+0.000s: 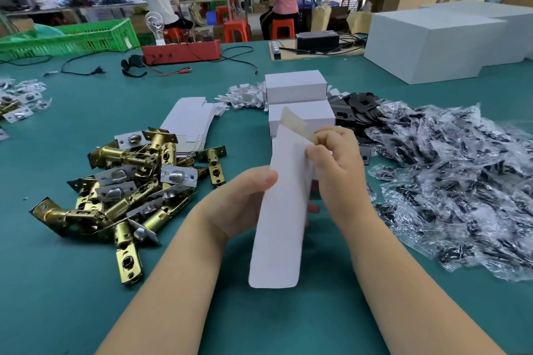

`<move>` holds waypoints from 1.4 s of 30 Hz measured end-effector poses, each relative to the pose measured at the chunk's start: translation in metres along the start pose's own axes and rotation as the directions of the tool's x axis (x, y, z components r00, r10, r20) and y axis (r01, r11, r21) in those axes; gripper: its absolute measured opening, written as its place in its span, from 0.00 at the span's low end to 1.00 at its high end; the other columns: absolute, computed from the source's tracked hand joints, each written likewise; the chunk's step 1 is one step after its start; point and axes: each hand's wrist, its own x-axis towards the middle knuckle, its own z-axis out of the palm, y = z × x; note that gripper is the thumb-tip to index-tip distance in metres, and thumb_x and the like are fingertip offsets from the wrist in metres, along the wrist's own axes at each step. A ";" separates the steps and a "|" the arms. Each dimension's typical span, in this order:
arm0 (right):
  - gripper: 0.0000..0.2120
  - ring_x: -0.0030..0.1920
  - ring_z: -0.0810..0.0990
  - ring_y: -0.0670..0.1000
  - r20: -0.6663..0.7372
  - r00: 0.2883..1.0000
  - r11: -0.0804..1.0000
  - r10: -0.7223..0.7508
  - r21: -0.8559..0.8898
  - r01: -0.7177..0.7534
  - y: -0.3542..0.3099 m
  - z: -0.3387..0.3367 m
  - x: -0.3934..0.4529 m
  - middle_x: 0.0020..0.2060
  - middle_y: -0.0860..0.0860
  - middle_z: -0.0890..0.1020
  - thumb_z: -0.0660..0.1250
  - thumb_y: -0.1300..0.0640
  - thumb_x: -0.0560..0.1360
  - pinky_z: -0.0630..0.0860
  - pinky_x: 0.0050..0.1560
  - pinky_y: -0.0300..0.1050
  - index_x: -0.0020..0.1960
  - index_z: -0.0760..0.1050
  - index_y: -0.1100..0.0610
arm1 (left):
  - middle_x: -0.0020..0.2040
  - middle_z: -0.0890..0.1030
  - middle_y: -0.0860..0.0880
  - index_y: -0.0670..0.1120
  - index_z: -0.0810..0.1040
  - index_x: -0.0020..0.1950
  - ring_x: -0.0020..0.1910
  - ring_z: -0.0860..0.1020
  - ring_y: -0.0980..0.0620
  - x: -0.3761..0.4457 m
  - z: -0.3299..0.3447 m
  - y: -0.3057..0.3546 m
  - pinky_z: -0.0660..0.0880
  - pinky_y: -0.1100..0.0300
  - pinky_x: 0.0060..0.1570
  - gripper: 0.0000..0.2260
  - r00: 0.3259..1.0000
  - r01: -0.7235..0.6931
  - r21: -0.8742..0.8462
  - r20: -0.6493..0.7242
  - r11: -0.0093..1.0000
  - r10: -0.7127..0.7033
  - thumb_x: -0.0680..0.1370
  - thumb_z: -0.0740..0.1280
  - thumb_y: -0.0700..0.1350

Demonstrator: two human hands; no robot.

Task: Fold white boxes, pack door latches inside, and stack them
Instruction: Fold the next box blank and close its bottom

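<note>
I hold a flat, unfolded white box blank (281, 216) upright above the green table. My left hand (242, 199) grips its left edge, thumb on the front. My right hand (336, 158) pinches the upper right corner, where a brownish flap sticks up. To the left lies a heap of brass door latches (129, 181). Behind the blank, two closed white boxes (297, 101) stand stacked. A pile of flat white blanks (187, 121) lies beyond the latches.
Many clear bags of black screws (450, 181) cover the table at the right, with black plates (357, 109) behind them. Large white cartons (438, 37) stand at the far right. A red device (181, 50), cables and a green crate (72, 37) are at the back. People sit at far benches.
</note>
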 end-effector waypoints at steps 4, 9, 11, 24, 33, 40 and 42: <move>0.03 0.39 0.70 0.38 -0.037 0.999 0.999 -0.035 -0.002 0.035 0.002 -0.002 0.001 0.44 0.49 0.71 0.62 0.53 0.68 0.68 0.40 0.29 0.40 0.69 0.51 | 0.49 0.85 0.44 0.45 0.85 0.51 0.46 0.84 0.47 0.001 -0.002 -0.001 0.80 0.56 0.43 0.15 0.962 -0.011 0.043 -0.271 0.999 0.022 0.67 0.75 0.47; 0.05 0.34 0.76 0.37 0.034 0.988 0.986 0.151 -0.076 -0.148 0.014 0.001 0.004 0.42 0.42 0.78 0.65 0.47 0.77 0.73 0.35 0.32 0.48 0.69 0.44 | 0.51 0.85 0.43 0.43 0.84 0.51 0.49 0.84 0.45 0.006 -0.013 -0.002 0.81 0.55 0.43 0.09 0.853 -0.086 0.045 -0.512 0.995 0.097 0.72 0.71 0.42; 0.15 0.29 0.71 0.40 0.045 0.994 0.961 0.101 -0.263 -0.086 0.017 0.003 0.004 0.31 0.44 0.73 0.58 0.47 0.80 0.66 0.29 0.32 0.36 0.67 0.51 | 0.51 0.85 0.43 0.42 0.83 0.51 0.48 0.84 0.45 0.008 -0.014 -0.002 0.81 0.55 0.42 0.12 0.816 -0.104 0.047 -0.567 0.994 0.112 0.69 0.70 0.42; 0.22 0.27 0.62 0.45 -0.042 0.998 0.950 0.052 -0.307 -0.062 0.014 0.009 0.004 0.25 0.46 0.63 0.55 0.50 0.82 0.57 0.28 0.40 0.31 0.57 0.54 | 0.38 0.80 0.45 0.34 0.77 0.43 0.37 0.77 0.50 0.023 -0.005 -0.009 0.74 0.56 0.41 0.23 0.546 0.014 0.376 -0.779 0.926 0.308 0.81 0.61 0.55; 0.15 0.52 0.81 0.41 0.232 0.929 0.941 0.289 0.108 -0.320 0.005 0.008 0.000 0.47 0.40 0.84 0.54 0.47 0.82 0.75 0.55 0.42 0.49 0.79 0.49 | 0.47 0.85 0.49 0.48 0.84 0.49 0.47 0.84 0.50 0.020 -0.010 -0.006 0.80 0.56 0.45 0.15 0.570 -0.119 0.353 -0.741 0.928 0.355 0.77 0.63 0.57; 0.17 0.49 0.79 0.34 0.285 0.930 0.971 0.232 -0.017 -0.237 0.012 0.011 -0.006 0.49 0.33 0.79 0.62 0.42 0.77 0.75 0.51 0.42 0.64 0.66 0.44 | 0.43 0.85 0.56 0.47 0.70 0.68 0.43 0.83 0.58 0.018 -0.010 -0.006 0.78 0.63 0.39 0.24 0.576 -0.207 0.428 -0.674 0.880 0.463 0.73 0.66 0.49; 0.20 0.50 0.79 0.35 0.289 0.936 0.976 0.202 0.019 -0.217 0.011 0.010 -0.006 0.49 0.35 0.80 0.62 0.41 0.77 0.75 0.50 0.40 0.67 0.64 0.42 | 0.44 0.85 0.56 0.51 0.67 0.71 0.45 0.83 0.56 0.017 -0.011 -0.006 0.79 0.62 0.42 0.24 0.584 -0.236 0.458 -0.638 0.857 0.502 0.75 0.65 0.47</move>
